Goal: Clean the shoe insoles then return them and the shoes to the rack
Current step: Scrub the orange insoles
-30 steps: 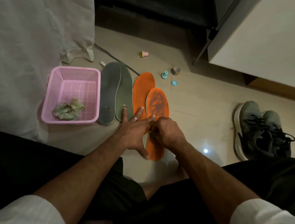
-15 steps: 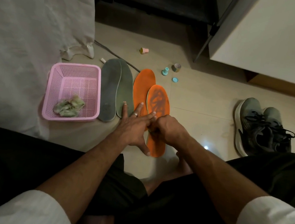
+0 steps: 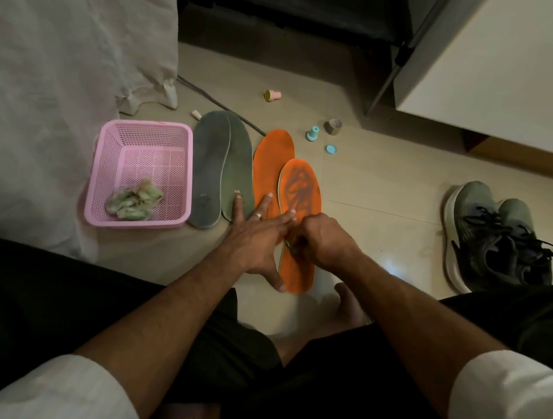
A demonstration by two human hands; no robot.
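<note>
the near orange insole, a flat foam tongue-shape with a dark smudged patch, lies on the glossy tiled floor, overlapping a second orange insole. the left hand presses flat with fingers spread, fingertips across both orange insoles and the right one of the grey insoles. the right hand is curled knuckles-up on the near insole; what its fingers pinch is hidden. a pink perforated plastic basket holds a crumpled wipe. dark mesh shoes sit well apart, right.
</note>
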